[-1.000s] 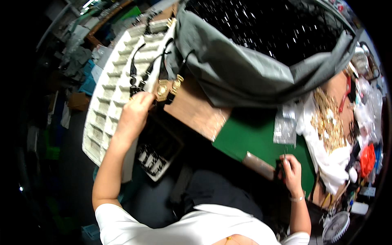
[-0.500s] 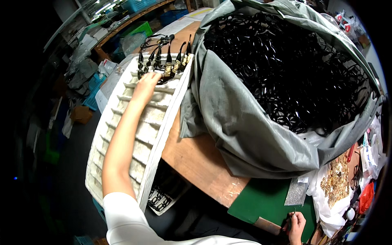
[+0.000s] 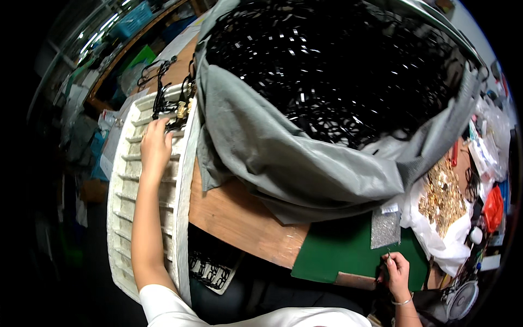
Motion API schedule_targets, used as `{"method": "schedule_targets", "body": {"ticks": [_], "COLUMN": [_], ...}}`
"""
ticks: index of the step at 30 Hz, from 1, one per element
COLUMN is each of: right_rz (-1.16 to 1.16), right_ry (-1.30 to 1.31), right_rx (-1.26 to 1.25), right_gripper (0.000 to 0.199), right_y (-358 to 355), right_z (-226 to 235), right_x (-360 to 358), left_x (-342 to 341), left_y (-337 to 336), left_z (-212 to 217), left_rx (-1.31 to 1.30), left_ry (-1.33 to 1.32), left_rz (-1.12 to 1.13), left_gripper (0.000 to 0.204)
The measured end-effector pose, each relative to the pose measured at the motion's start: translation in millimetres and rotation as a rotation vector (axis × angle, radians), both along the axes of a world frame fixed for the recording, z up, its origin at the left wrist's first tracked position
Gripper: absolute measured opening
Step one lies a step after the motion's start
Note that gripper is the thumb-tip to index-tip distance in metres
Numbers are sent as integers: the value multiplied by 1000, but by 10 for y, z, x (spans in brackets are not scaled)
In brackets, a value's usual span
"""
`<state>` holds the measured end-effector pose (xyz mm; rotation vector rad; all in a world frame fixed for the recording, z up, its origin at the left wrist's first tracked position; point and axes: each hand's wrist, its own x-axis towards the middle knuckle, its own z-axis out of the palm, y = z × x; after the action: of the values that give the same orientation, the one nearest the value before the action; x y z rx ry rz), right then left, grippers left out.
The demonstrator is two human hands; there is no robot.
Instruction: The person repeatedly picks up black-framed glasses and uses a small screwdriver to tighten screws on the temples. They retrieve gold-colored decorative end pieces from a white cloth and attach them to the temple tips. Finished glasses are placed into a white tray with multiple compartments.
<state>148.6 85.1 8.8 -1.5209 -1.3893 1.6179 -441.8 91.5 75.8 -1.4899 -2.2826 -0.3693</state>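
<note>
A long white tray (image 3: 122, 212) with crosswise dividers lies at the left. Black glossy pieces, apparently eyewear parts, and gold-coloured pieces (image 3: 181, 109) sit at its far end. My left hand (image 3: 157, 144) is over the tray with its fingers closed beside these pieces; what they pinch is hidden. At the lower right, my right hand (image 3: 399, 268) pinches a thin metal-tipped tool (image 3: 389, 252) above a green mat (image 3: 327, 256). Its exact kind is too small to tell.
A big grey sack (image 3: 261, 136) full of black eyewear parts (image 3: 338, 71) stands on the wooden table (image 3: 245, 229). Gold-coloured parts (image 3: 444, 199) lie on white plastic at the right, near a small fan (image 3: 463, 300). A second tray (image 3: 210, 274) sits lower down.
The view has shifted, so the sack and tray appear further left. My left hand has drawn slightly nearer along the tray. My right hand keeps its pinch over the mat.
</note>
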Motion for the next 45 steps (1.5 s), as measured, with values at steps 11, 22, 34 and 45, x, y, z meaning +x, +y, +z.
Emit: {"method": "schedule_targets", "body": {"ticks": [11, 22, 34, 45], "right_rz": [314, 484, 467, 496], "right_ry": [48, 56, -31, 10], "right_rx": [-34, 220, 251, 253], "right_gripper": [16, 20, 21, 24], "right_y": [121, 128, 166, 248], "right_z": [91, 29, 56, 56], "right_x": [170, 338, 309, 337], "left_x": [2654, 3003, 3332, 2826], "left_y": [563, 1140, 2258, 2222], "left_z": [-32, 591, 700, 1078], "left_rx": [107, 142, 204, 492], "left_ry": [-129, -321, -821, -1637], "left_rz": [-539, -627, -492, -662], "left_gripper": [26, 13, 72, 30]}}
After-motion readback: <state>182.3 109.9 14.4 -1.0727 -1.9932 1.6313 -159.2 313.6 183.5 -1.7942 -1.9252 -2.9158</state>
